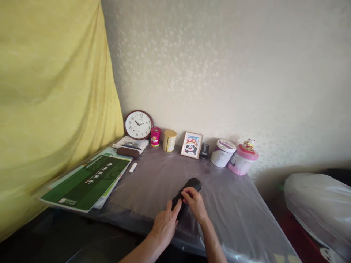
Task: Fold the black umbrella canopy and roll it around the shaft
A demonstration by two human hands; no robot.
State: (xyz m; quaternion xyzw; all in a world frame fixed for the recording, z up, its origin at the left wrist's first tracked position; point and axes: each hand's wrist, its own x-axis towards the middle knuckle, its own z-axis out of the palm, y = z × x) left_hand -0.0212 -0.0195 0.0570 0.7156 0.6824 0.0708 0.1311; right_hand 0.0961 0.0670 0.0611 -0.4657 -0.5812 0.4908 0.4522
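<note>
A long black bundle, by its look a folded umbrella (193, 183), lies slantwise on the plastic-covered table, its wider end pointing away from me. My left hand (165, 223) grips its near part, fingers laid along the left side. Over its middle, my right hand (194, 203) is closed in a pinch, thumb and forefinger together on the dark fabric. Whatever small part sits between those fingertips is too hidden to make out. The near end of the umbrella is partly covered by my left hand.
Green books (82, 182), a brown case (128, 152) and a small white object (133, 167) lie left. Along the wall stand a clock (138, 125), a pink can (155, 137), a yellow-lidded tub (169, 141), a panda picture (191, 145), a white tub (222, 154) and a pink tub (242, 160).
</note>
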